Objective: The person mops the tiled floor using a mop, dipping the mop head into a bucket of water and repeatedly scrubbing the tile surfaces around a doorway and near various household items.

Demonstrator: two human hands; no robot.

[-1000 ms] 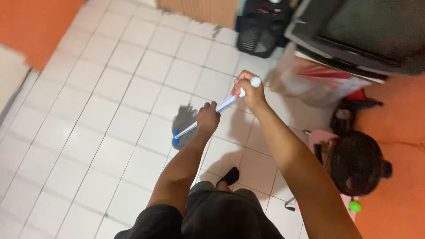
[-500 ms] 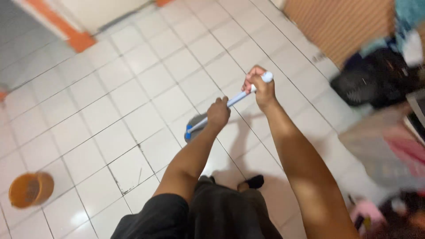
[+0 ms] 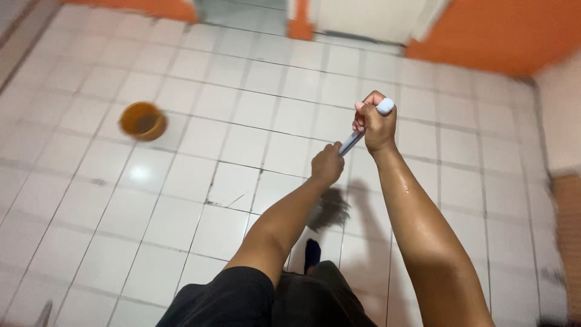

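- Mop handle [image 3: 351, 144], white and blue, ran steeply down between both hands toward the grey mop head [image 3: 330, 212] on the white tiled floor [image 3: 242, 145], just ahead of a dark-socked foot [image 3: 311, 251].
- Right hand [image 3: 376, 124] was clenched near the capped top, seemingly to steer.
- Left hand [image 3: 327, 165] was wrapped around the shaft lower down, placed as if to press the head against the tiles.
- An orange bucket [image 3: 142, 120] stood well apart, to the left.

Bare arms, dark clothes.
Black short-sleeved top [image 3: 224, 300], dk grey shorts [image 3: 315, 297], black sock [image 3: 311, 251]; no rings or watch.
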